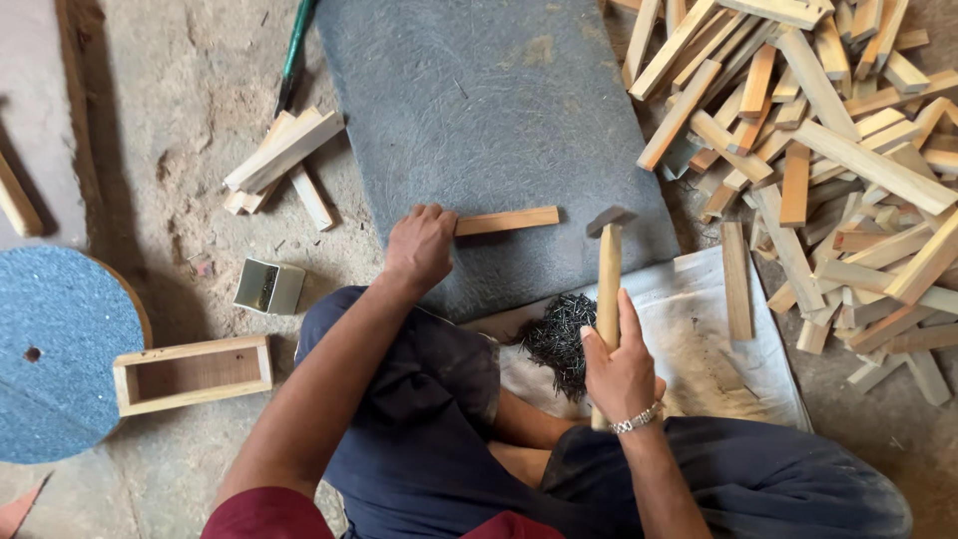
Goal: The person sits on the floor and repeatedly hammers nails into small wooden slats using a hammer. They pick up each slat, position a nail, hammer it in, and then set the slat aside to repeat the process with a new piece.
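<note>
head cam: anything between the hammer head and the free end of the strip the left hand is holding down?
Nothing. In the head view only bare grey slab shows between the hammer head and the wooden strip. The nail pile sits lower, by the right hand, clear of that gap.

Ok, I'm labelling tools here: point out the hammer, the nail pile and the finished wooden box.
hammer (608, 274), head view, on its wooden handle.
nail pile (559, 337), head view, on its middle.
wooden box (193, 349), head view, on its upper wall.

Strip (507, 221) on slab (489, 110), nails (559, 339) nearer
</note>
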